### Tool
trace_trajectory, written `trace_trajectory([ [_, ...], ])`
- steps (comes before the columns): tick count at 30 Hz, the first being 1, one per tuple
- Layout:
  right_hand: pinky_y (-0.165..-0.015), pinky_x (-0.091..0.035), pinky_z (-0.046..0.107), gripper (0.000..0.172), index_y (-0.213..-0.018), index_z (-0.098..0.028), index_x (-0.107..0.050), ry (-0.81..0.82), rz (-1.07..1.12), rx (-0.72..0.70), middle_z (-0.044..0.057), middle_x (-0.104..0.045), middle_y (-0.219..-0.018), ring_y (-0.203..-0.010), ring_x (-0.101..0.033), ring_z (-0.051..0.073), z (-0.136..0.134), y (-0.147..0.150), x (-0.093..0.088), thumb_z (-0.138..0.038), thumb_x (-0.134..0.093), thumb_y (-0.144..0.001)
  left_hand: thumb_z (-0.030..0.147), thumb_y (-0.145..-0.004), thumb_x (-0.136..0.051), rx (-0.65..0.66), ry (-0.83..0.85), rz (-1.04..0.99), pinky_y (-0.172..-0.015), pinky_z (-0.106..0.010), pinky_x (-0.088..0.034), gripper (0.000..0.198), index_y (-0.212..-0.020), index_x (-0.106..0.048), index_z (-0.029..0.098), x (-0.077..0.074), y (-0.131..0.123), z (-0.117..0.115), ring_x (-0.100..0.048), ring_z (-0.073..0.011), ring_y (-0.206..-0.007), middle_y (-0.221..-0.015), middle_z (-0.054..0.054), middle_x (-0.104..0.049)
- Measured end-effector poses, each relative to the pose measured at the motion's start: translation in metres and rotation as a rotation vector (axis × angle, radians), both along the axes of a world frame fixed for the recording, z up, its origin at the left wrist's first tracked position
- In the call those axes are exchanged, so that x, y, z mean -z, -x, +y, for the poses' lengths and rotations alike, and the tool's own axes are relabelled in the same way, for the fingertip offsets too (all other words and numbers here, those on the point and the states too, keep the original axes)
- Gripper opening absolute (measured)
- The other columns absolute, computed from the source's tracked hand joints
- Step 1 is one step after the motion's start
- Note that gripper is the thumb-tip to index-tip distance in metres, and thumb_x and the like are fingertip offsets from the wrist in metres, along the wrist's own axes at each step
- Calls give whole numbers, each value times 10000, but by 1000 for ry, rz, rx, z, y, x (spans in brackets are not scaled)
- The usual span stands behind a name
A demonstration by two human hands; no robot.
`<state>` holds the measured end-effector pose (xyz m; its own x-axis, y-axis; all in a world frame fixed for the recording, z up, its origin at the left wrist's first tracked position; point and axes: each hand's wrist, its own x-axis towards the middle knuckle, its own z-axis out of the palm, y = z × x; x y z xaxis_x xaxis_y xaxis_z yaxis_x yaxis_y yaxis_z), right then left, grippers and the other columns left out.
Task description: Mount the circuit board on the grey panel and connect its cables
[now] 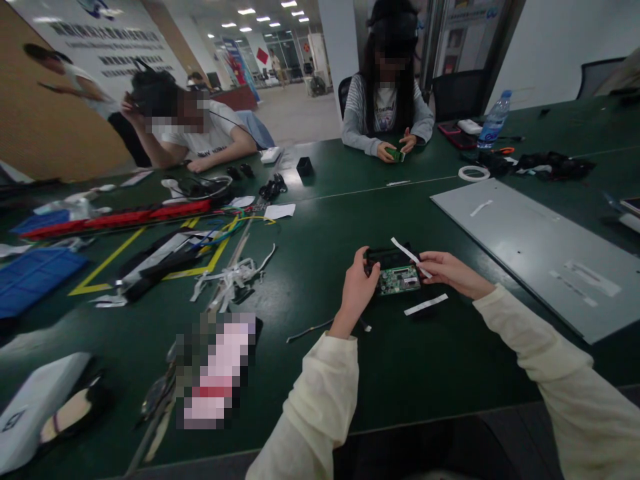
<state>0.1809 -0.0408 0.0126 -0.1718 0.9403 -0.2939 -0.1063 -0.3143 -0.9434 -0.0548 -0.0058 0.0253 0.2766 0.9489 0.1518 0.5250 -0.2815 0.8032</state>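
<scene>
A small black device with a green circuit board lies on the dark green table in front of me. My left hand grips its left end, fingers curled round the edge. My right hand pinches a white tape strip that runs up and left over the device. A second white strip lies flat on the table just right of the board. A thin grey cable lies left of my left wrist.
A grey metal panel fills the right side. Cables, red and blue parts and white scraps crowd the left. Two seated people work at the far edge. A water bottle and tape roll stand far right.
</scene>
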Motion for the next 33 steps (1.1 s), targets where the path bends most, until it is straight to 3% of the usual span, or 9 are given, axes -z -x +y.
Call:
trace_trajectory([
  [10, -624, -596, 257, 439, -1127, -160, -609, 17, -161, 103, 87, -698, -896, -779, -679, 172, 2, -3, 10, -304, -738, -733, 292, -902, -506, -4, 7, 55, -757, -311, -534, 435, -1318, -394, 233, 1, 2, -1, -658, -191, -891, -1054, -69, -664],
  [19, -642, -560, 258, 592, -1326, -269, -459, -62, -257, 43, 34, -685, -886, -841, -665, 175, -4, 1, -6, -308, -670, -774, 323, -909, -489, -59, -59, 223, -719, -319, -516, 474, -1344, -366, 180, 2, 2, -5, -659, -206, -853, -1030, -111, -661],
  [25, -579, -451, 204, 385, -1160, -244, -631, -170, -271, 50, 7, -634, -835, -740, -586, 111, -2, 0, -6, -323, -626, -783, 318, -921, -451, -65, -76, 324, -698, -303, -500, 485, -1365, -332, 163, 0, -2, -8, -651, -211, -853, -1044, -130, -649],
  [33, -601, -445, 218, 281, -1028, -209, -700, -206, 111, 79, 1, -608, -786, -685, -522, 87, -7, 13, -16, -328, -664, -776, 297, -920, -438, -93, -76, 444, -722, -297, -477, 435, -1323, -384, 142, -3, -5, -8, -639, -219, -867, -1027, -131, -649],
])
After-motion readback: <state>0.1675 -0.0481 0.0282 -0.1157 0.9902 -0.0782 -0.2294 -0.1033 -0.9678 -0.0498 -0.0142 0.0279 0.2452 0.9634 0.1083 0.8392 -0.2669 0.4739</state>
